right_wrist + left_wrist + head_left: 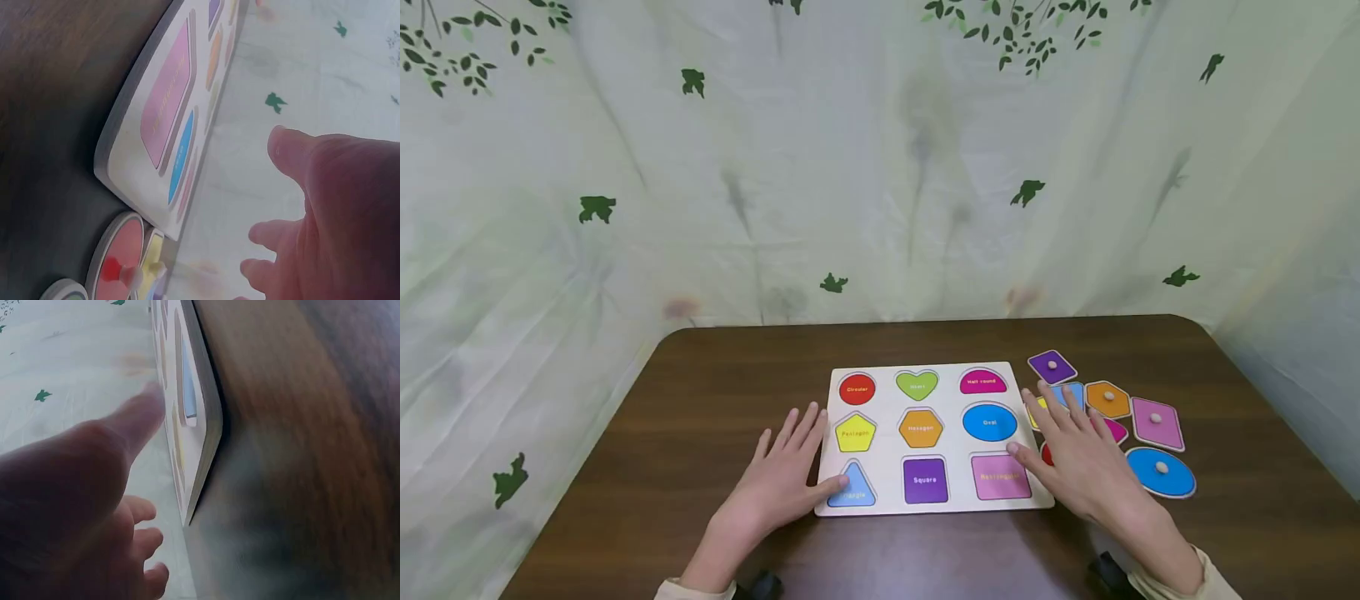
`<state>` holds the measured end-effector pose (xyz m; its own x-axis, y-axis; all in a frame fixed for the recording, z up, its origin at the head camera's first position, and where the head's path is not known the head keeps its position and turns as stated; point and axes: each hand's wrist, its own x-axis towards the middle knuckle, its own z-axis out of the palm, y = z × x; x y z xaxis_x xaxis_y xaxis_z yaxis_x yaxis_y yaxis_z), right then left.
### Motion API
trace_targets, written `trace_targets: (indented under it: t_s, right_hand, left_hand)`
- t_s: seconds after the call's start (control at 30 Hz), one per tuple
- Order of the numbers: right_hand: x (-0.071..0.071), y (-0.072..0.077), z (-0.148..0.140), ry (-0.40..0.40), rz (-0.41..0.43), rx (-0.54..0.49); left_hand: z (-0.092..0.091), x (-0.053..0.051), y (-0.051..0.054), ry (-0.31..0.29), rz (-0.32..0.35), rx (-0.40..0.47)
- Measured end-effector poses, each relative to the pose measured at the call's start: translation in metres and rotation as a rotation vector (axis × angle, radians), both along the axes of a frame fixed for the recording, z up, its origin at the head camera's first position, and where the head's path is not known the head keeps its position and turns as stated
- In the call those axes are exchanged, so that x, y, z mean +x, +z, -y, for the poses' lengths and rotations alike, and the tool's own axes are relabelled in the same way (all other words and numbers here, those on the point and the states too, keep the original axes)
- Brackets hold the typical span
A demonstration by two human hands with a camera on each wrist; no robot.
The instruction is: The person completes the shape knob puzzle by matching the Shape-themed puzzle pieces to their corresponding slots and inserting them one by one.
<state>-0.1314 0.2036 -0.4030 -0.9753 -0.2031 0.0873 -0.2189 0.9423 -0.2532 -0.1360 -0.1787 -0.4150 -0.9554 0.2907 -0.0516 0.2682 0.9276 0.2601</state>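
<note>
A white shape board (887,483) with nine coloured, labelled shapes lies on the brown table. My left hand (782,479) is at its left edge, fingers straight and spread, the thumb over the blue triangle; in the left wrist view the hand (81,469) is beside the board (197,444). My right hand (1078,458) spreads over the right edge and some loose pieces, holding nothing. In the right wrist view the hand (337,200) appears apart from the board (131,156). Whether either hand touches the board, I cannot tell.
Loose knobbed pieces lie right of the board: a purple one (1052,367), an orange hexagon (1116,404), a pink one (1157,433), a blue oval (1172,479) and others partly under my right hand. A red piece (119,250) shows in the right wrist view. A patterned white curtain (865,192) hangs behind.
</note>
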Motion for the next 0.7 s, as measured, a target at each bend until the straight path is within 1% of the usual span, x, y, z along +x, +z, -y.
trace_targets:
  t_s: [0.07,0.13,0.27,0.33,0.5,0.6,0.7]
  right_hand:
    - [0.0,0.002,-0.002,0.006,-0.011,0.006]
    - [-0.001,0.003,-0.004,0.01,-0.018,0.013]
    - [-0.003,0.004,-0.007,0.013,-0.007,0.012]
    - [-0.004,0.004,-0.009,0.012,0.0,0.001]
    - [-0.008,0.005,-0.015,0.034,-0.004,-0.027]
    - [-0.012,0.006,-0.02,0.056,-0.034,-0.042]
    - [-0.016,0.007,-0.028,0.072,-0.089,-0.073]
  left_hand:
    - [0.002,0.0,0.0,-0.018,0.021,0.023]
    - [0.004,0.0,0.001,-0.035,0.06,0.06]
    - [0.008,0.0,-0.001,-0.059,0.145,0.109]
    - [0.009,-0.001,-0.002,-0.067,0.17,0.123]
    - [0.013,-0.003,-0.006,-0.079,0.183,0.142]
    - [0.015,-0.004,-0.008,-0.088,0.183,0.15]
    - [0.016,-0.005,-0.01,-0.099,0.182,0.162]
